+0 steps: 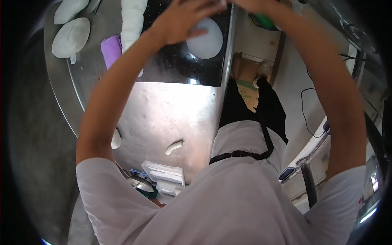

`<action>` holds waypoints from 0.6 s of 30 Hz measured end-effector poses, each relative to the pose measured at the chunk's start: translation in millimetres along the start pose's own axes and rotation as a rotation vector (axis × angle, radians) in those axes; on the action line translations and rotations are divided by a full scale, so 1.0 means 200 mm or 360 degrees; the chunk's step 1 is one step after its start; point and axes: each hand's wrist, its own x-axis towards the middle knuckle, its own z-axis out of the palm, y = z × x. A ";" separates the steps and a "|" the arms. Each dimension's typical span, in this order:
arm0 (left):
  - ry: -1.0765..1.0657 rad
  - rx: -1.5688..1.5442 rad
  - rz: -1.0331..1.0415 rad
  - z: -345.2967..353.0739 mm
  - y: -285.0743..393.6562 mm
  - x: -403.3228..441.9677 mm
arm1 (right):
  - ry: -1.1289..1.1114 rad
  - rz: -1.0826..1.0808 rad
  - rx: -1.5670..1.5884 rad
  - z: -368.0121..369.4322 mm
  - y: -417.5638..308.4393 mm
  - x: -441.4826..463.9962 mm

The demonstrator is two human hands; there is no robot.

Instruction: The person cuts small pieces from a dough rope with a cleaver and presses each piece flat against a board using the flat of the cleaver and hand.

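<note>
My left hand is open, its fingers stretched out toward the right at the top of the view. Under and beside it, a flat round white disc lies on a glossy black surface. The thumb shows over the disc's upper left part; I cannot tell whether it touches. My right hand is at the top edge, close to the left fingertips. Its fingers are cut off and blurred. Beside my left forearm lie a long white roll and a purple bundle.
White oval lumps sit at the far left. On the metal table lie a small curved white piece and a white box-like container. The table's edge runs along my left side. A black cable hangs at right.
</note>
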 end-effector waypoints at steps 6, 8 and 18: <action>-0.0193 0.0163 0.0161 -0.10 0.26 0.06 | -0.0112 0.0441 -0.0011 0.46 -0.03 -0.68; -0.0785 -0.0061 -0.0209 -0.21 0.28 0.13 | -0.0151 0.0451 0.0015 0.50 -0.10 -0.76; -0.0556 -0.1144 -0.0576 -0.25 0.09 0.00 | -0.0461 0.0869 -0.0118 0.50 -0.29 -1.15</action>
